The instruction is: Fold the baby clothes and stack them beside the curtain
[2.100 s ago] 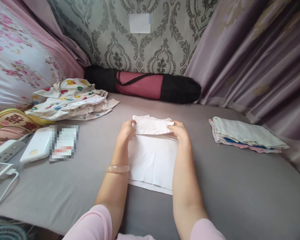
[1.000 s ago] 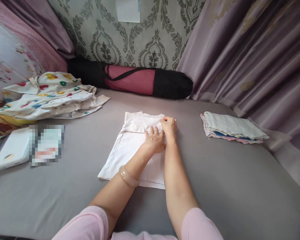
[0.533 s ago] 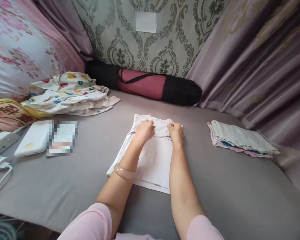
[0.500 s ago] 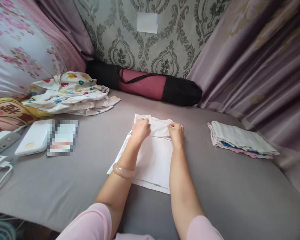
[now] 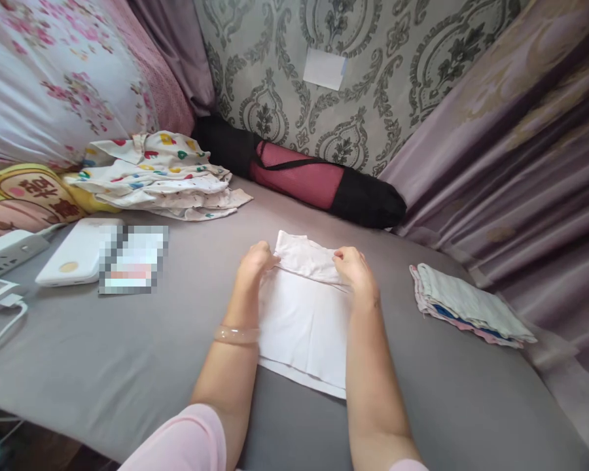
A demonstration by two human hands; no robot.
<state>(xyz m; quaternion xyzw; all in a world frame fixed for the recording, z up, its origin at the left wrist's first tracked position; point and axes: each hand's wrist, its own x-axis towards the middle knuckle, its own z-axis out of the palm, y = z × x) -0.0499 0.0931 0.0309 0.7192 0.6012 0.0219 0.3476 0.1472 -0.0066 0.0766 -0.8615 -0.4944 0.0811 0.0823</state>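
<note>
A white cloth garment (image 5: 302, 320) lies flat on the grey sheet in front of me, its far end folded over into a band. At the left end of this band, my left hand (image 5: 258, 260) pinches the fabric edge between thumb and fingers; a pale bangle (image 5: 236, 335) circles that wrist. My right hand (image 5: 356, 268) grips the band near its right end, fingertips on top of the cloth. My forearms cover parts of the garment's side edges.
Right of me sits a stack of folded clothes (image 5: 474, 304). To the left are a heap of patterned clothes (image 5: 161, 176), a white power bank (image 5: 81, 252), a blurred phone-like slab (image 5: 135, 258) and a power strip (image 5: 12, 252). A black and pink mat bag (image 5: 299, 173) lies along the wall.
My left hand has shifted from the top of the folded band out to its left end. My right hand stays at the right end. The camera view has turned somewhat.
</note>
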